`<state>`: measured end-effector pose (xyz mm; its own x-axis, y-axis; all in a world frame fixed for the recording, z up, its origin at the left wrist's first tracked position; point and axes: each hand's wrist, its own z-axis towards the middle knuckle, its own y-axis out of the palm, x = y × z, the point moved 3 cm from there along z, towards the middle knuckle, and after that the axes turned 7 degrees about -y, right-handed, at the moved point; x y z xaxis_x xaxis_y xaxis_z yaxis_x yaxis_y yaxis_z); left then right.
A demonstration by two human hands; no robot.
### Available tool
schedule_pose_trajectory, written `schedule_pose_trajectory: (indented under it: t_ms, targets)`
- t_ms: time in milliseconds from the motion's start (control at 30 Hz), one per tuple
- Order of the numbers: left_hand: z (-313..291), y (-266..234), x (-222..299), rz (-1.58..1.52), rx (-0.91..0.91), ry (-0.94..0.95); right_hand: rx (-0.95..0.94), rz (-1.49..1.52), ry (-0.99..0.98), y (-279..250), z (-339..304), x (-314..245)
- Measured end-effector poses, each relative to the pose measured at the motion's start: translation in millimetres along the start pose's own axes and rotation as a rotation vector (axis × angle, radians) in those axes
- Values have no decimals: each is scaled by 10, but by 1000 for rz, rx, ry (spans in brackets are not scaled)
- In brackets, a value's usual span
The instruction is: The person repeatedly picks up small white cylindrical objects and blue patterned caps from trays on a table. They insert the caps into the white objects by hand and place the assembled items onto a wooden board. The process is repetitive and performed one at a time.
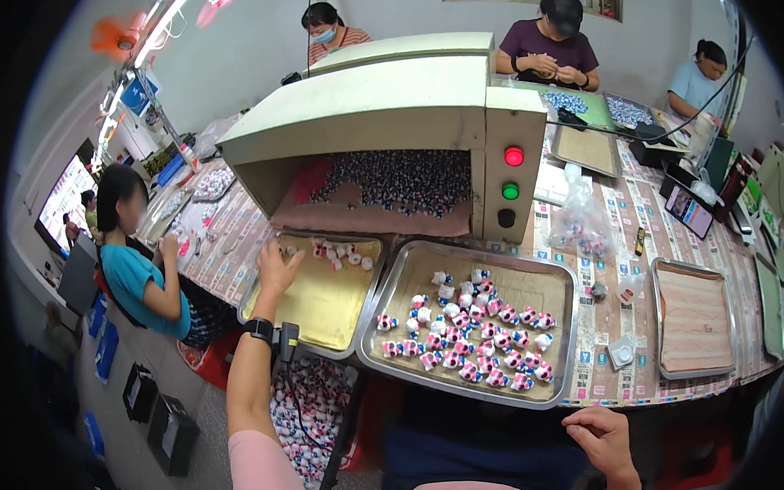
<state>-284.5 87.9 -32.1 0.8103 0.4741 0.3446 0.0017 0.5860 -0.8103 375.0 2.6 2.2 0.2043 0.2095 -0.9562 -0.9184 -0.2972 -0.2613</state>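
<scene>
My left hand (279,266), with a black band on the wrist, is over the left part of a yellow-lined metal tray (325,312); its thumb and fingers are apart. Several small white and pink pieces (345,253) lie at that tray's far end, right of the hand. My right hand (604,438) is in front of the table's near edge, fingers curled and fingertips together; anything between them is hidden. Between the hands is a larger metal tray (393,284) with many small white, pink and blue figures (473,328) on a brown liner.
A cream box-shaped machine (361,99) with red and green lights stands behind the trays, many small pieces inside. A lined tray (695,321), clear bag (581,221) and phone (689,209) are to the right. Below left, a crate of figures (311,412). Other people sit around the table.
</scene>
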Motion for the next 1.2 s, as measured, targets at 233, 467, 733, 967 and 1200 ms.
schedule_pose_trajectory:
  t_ms: [233,467,733,967,1200]
  targets:
    - [178,344,-171,-112,-103,96,-54,-65,-28,147,171,-142]
    - [143,236,936,-187,-211,143,-6,-142,-97,66,222,-263]
    - [741,791,2193,58,-478,525,58,-171,-24,55,252,-240]
    - [1021,1456,2593,-159,-486,371,119,-156,3,-24,254,-266]
    - [978,1396,2751,-208,-485,323,80,-126,121,-4,346,-170]
